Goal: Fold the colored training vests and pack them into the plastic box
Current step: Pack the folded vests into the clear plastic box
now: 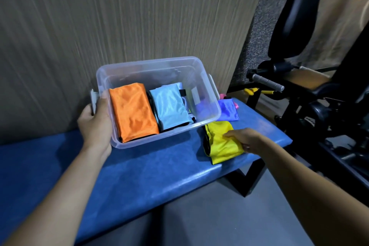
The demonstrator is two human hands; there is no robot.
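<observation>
Clear plastic box (205,94) sits on the blue padded table (139,175), against the wall. Inside: folded orange vest (132,111) at the left end, folded light-blue vest (169,109) beside it; the right end of the box shows bare floor.

Left hand (95,124) grips the box's left end, thumb over the rim, fingers around the outside by the latch; it steadies the box. Right hand (244,139) lies on the folded yellow vest (219,146), which rests on the table just beside the box's near right corner. The fingers curl over the vest's right edge and appear to pinch the fabric. A folded purple vest (228,111) lies on the table behind the yellow one, a bit of pink fabric (236,105) at its far edge.

Step in hand, as judged: lift the yellow vest into the box's free right end. To do it well: clamp all layers together, thumb under and fingers on top, so the fold holds; the slick mesh likely slides open. Lift clear of the rim and lay it flat beside the light-blue vest, while the left hand holds the box firm.
</observation>
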